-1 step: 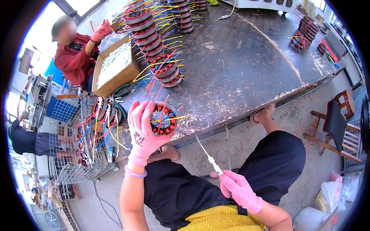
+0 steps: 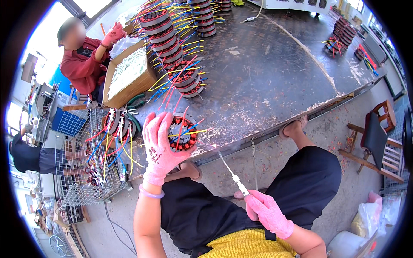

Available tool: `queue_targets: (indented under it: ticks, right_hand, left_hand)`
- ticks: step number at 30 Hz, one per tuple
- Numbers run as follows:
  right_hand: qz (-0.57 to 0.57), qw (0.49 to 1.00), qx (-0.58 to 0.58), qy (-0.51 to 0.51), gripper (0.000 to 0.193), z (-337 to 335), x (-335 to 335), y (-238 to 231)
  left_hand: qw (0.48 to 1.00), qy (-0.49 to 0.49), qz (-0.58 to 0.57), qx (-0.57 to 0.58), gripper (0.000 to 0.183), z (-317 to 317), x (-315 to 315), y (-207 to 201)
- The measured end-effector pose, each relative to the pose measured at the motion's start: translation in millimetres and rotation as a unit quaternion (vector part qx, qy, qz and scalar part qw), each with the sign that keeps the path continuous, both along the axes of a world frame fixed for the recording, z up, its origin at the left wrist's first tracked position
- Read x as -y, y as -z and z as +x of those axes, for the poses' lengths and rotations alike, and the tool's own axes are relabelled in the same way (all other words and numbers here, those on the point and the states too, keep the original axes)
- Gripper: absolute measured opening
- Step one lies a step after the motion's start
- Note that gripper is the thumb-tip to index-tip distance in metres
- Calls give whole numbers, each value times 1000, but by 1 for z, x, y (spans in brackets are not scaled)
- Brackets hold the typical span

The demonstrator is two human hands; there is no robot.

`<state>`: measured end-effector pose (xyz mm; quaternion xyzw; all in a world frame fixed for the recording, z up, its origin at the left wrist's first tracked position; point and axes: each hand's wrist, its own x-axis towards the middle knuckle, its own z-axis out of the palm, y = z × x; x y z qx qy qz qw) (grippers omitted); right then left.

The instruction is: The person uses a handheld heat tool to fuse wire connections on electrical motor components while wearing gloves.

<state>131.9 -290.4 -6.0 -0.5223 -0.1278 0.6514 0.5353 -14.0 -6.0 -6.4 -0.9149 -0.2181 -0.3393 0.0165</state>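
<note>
My left hand [image 2: 161, 144], in a pink glove, grips a motor stator [image 2: 184, 133] at the table's front edge, fingers over its left side and thumb below. Red, blue and yellow wire leads stick out of the ring. Lower right, my gloved right hand [image 2: 267, 211] is closed around the white handle of a slim torch-like tool [image 2: 239, 184]. Its long thin tip points up-left at the stator, and a faint pinkish streak lies between tip and leads. The tool does not touch the stator.
Stacked stators [image 2: 165, 41] stand behind the held one; others [image 2: 120, 122] lie left by a wire basket [image 2: 88, 187]. A co-worker [image 2: 81, 64] sits behind a cardboard box [image 2: 131, 84] of pale sleeves. More stators [image 2: 342, 36] sit far right; a wooden chair [image 2: 372, 137] stands beyond the table [image 2: 266, 86].
</note>
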Motion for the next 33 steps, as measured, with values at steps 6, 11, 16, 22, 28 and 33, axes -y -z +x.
queue_targets:
  ticks: [6,11,16,22,28,33]
  right_hand:
    - [-7,1000,7,6,37,-1,-1,-3]
    - [4,1000,0,15,37,-2,-1,0]
    - [5,1000,-19,-4,39,0,4,8]
    - [-7,1000,-17,-5,38,2,4,3]
    - [0,1000,-5,25,36,7,9,3]
    - [-15,1000,2,27,36,9,11,13]
  left_hand:
    - [1000,-6,5,-6,105,-1,0,-2]
    - [1000,0,11,10,100,1,0,-2]
    - [1000,-2,12,16,98,1,1,-1]
    - [1000,-7,-1,9,98,1,2,-2]
    - [992,11,-126,-23,99,1,0,-2]
    - [961,58,-243,-120,101,-8,-7,1]
